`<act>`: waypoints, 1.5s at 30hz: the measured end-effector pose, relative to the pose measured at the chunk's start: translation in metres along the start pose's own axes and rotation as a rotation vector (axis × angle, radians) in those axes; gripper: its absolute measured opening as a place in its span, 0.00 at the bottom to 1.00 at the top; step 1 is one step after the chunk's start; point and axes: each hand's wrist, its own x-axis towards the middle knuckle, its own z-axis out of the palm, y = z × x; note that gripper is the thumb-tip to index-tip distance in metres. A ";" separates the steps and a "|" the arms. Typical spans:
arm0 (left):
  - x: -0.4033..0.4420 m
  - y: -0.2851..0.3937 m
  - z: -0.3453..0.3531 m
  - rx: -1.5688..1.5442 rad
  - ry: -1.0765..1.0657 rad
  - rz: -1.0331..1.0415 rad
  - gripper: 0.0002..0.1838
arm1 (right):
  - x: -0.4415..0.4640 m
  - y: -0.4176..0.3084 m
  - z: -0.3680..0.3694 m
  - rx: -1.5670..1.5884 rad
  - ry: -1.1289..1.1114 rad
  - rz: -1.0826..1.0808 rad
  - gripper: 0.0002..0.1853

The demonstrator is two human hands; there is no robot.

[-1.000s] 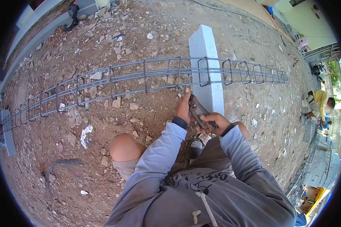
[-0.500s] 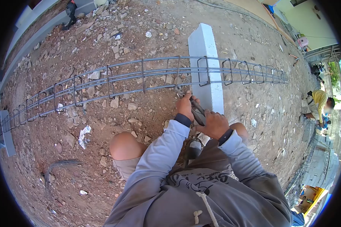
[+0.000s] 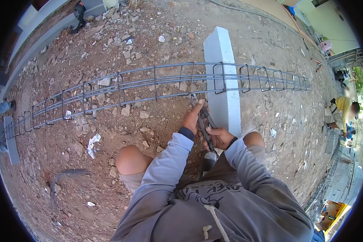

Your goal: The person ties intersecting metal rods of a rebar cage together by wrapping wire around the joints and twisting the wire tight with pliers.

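Note:
A long rebar cage [image 3: 169, 79] of bars and square stirrups lies across a pale block [image 3: 223, 104]. Just below its lower bar, pliers [image 3: 205, 123] with long dark handles have their jaws at the bar, left of the block. My left hand [image 3: 192, 120] is closed round the pliers near the jaws. Lower down, my right hand [image 3: 219, 138] is wrapped round the handle ends. Whether a thin wire sits in the jaws is too small to tell.
A second block [image 3: 12, 141] bears the cage's far left end, with a person's legs [image 3: 2, 108] beside it. Dark wires [image 3: 66, 173] lie on the stony ground at lower left. A person in yellow [image 3: 343, 108] bends at the right.
My right hand has moved lower and left, and the pliers' handles now point more steeply down. My left hand stays near the jaws. A person's legs have come into view at far left.

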 end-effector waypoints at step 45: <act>0.016 -0.011 0.020 0.272 0.479 0.090 0.13 | 0.003 0.028 0.036 -1.326 0.865 -0.217 0.26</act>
